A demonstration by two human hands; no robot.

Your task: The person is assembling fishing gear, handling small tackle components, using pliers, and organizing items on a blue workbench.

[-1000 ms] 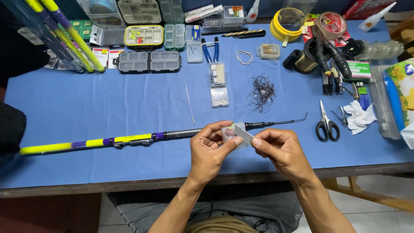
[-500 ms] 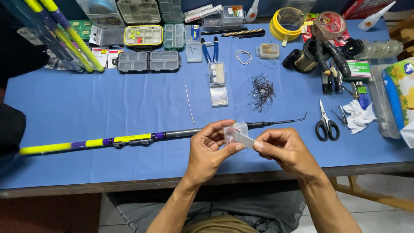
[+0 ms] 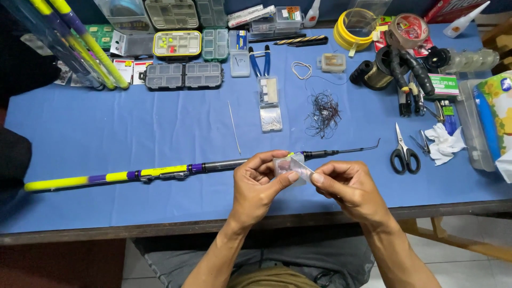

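**Both hands pinch a small clear packet over the rod at the near edge**

Here we are, right at the near edge of the worktop [image 3: 160, 160]. The left hand [image 3: 258, 184] is closed on a small clear plastic packet [image 3: 290, 166], thumb and fingertips pinching its left side. The right hand [image 3: 349, 186] meets it from the other side, thumb and forefinger nipping the packet's right corner. So it's a shared grip, the packet held between the two hands, just above the cloth. What's inside is too small to tell.

Now the key relation: directly behind the packet, almost touching it, lies the fishing rod [image 3: 160, 172]. Its long axis runs left to right, parallel to the near edge, yellow-and-purple butt toward the left edge, thin dark tip [image 3: 357, 150] pointing right. The tip section passes just beyond the right hand's knuckles, so the right hand is the nearer one to the tip; the left sits closer to the dark mid-section.

Further out: scissors [image 3: 404, 154] to the right, a tangle of dark line [image 3: 322, 113] mid-worktop, a clear hook box [image 3: 269, 104] beside it, a thin needle [image 3: 234, 127], blue pliers [image 3: 260, 60], and tackle boxes [image 3: 184, 76] along the far edge.
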